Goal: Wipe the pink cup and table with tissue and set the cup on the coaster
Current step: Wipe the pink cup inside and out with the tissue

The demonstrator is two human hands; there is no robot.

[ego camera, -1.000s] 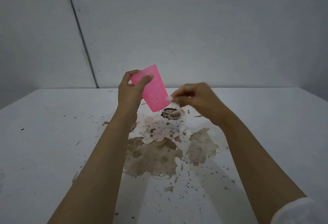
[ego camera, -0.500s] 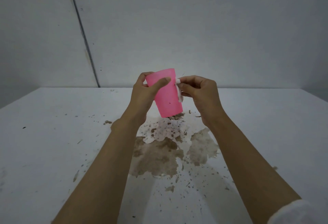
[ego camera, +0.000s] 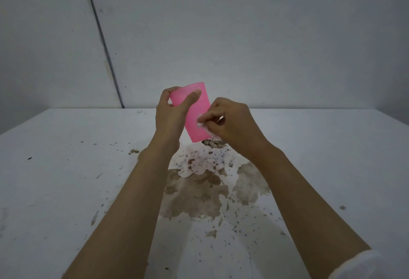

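Observation:
My left hand (ego camera: 171,115) grips the pink cup (ego camera: 195,121) near its wider end and holds it above the white table (ego camera: 66,179), tilted. My right hand (ego camera: 230,124) pinches a small white wad of tissue (ego camera: 201,123) and presses it against the cup's right side, low on the wall. Most of the tissue is hidden inside my fingers. No coaster is in view.
A brown spill (ego camera: 199,192) with wet tissue (ego camera: 203,163) soaked into it spreads on the table under my hands, with a dark clump (ego camera: 213,143) at its far end and specks scattered around. A grey wall (ego camera: 243,35) stands behind the table's far edge.
My right hand slid the tissue from the cup's upper right edge down its side. The cup stayed in my left hand, slightly more upright than a second ago.

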